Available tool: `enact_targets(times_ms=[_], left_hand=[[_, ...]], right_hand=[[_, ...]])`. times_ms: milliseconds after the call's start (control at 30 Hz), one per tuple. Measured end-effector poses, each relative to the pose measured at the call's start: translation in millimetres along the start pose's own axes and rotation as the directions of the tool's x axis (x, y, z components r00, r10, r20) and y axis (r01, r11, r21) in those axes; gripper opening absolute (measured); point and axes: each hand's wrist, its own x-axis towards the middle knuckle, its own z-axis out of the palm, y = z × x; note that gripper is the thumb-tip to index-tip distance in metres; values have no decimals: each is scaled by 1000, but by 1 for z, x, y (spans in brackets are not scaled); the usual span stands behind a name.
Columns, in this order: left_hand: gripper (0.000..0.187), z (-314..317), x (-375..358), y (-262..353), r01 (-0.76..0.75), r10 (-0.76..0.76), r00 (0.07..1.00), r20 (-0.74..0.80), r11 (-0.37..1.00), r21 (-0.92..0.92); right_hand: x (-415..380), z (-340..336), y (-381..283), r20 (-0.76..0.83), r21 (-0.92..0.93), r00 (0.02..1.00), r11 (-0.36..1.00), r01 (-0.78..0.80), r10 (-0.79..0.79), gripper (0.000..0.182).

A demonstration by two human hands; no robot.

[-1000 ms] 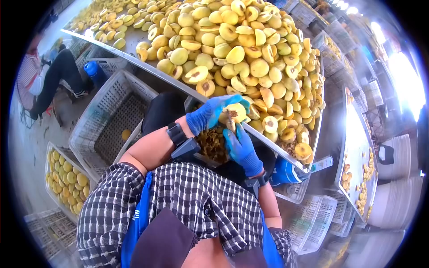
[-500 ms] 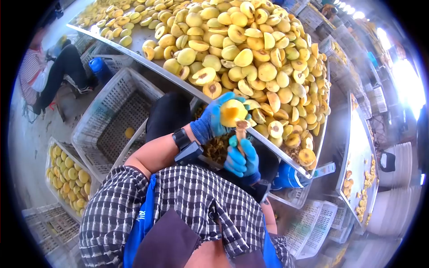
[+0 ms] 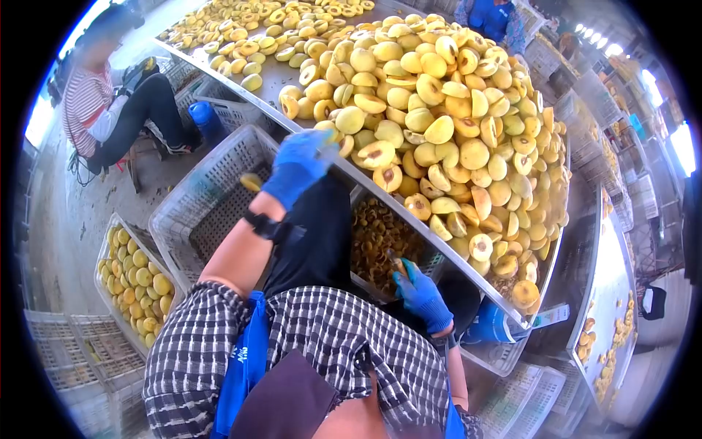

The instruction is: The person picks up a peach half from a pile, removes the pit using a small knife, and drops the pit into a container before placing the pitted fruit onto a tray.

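My left hand (image 3: 298, 164), in a blue glove, is above the near edge of the metal table (image 3: 241, 89), beside the heap of halved yellow peaches (image 3: 439, 132). Motion smears its fingers, so their hold cannot be made out. A peach half (image 3: 251, 181) shows apart from that hand, over the grey plastic crate (image 3: 172, 219); it looks to be in the air. My right hand (image 3: 424, 296), also gloved, is closed around a short wooden-handled pitting tool (image 3: 397, 262). Under that tool is a bin of brown and yellow scraps (image 3: 376, 245).
A crate full of peaches (image 3: 135, 285) stands at the lower left. A seated person (image 3: 124, 110) is beyond it, near a blue container (image 3: 206, 117). Another person in a blue apron (image 3: 491, 18) is across the table. A second table (image 3: 610, 285) with fruit pieces stands right.
My left hand has swung left, away from my right hand, and the peach half is out of it, over the crate. My right hand has lowered with the tool. The view has shifted left.
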Motion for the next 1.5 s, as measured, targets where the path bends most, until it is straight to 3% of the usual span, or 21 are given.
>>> enact_targets(times_ms=[33,100,167,267,367,467,500,533,600,633,667,733,800,900,933,1033,1133,1233,1367,1467,1500], left_hand=[[35,12,10,12,-20,18,998,63,999,37],[42,42,27,28,-63,22,983,184,973,221],[53,76,26,30,-104,74,993,96,931,350],[56,70,42,61,-54,-84,921,379,939,339],[50,85,16,58,-67,69,987,142,998,-16],[44,80,6,77,190,-69,952,297,897,-400],[44,75,6,88,304,-117,923,368,807,-506],[44,68,7,99,469,-177,865,469,617,-632],[42,69,6,120,589,-177,797,578,9,-808],[41,67,6,128,562,-151,765,626,-316,-764],[41,60,4,134,580,-146,701,698,-453,-678],[36,60,-2,137,542,-18,823,567,-268,-796],[29,51,-2,141,594,119,744,658,-570,-568],[42,60,-7,144,540,1,837,547,-161,-826],[45,60,-9,146,307,45,940,337,314,-898],[44,49,-1,154,609,-9,722,692,-467,-641],[43,46,-3,152,657,-34,725,688,-269,-705],[43,53,-7,144,350,107,915,388,267,-898],[34,54,-10,148,527,36,846,532,99,-844],[28,50,-8,150,467,145,853,501,215,-858],[27,51,-7,149,443,192,847,495,258,-859]], right_hand=[[4,0,-4,-1,-34,999,999,39,-39,49],[8,-5,-28,-1,-48,991,990,-130,130,51],[7,1,-14,-44,-49,998,998,-49,47,48],[2,-1,-12,46,42,981,980,-193,191,54],[-1,2,-3,-134,-184,979,975,127,-153,47],[7,-15,-45,-79,397,980,907,-137,182,40],[9,-18,-55,-149,542,976,839,-55,160,37],[15,-19,-53,-220,506,967,862,-1,131,38],[26,-30,-63,-317,314,946,949,32,73,41],[32,-33,-65,-400,162,917,984,75,-4,42],[38,-34,-68,-465,0,880,994,108,-95,43],[49,-40,-90,-580,-241,748,945,222,-323,32],[49,-41,-99,-579,-268,769,954,136,-272,28],[48,-43,-112,-563,-352,796,936,13,-223,26],[48,-44,-112,-551,-394,802,919,-7,-231,27],[45,-39,-94,-490,-545,804,838,20,-338,39],[42,-38,-85,-436,-583,815,810,66,-381,47],[39,-26,-72,-467,-473,808,874,115,-359,48],[41,-7,-44,-469,-331,797,913,240,-380,49],[34,-19,-60,-385,-314,894,943,105,-228,48],[33,-18,-57,-397,-269,882,951,155,-256,46]])
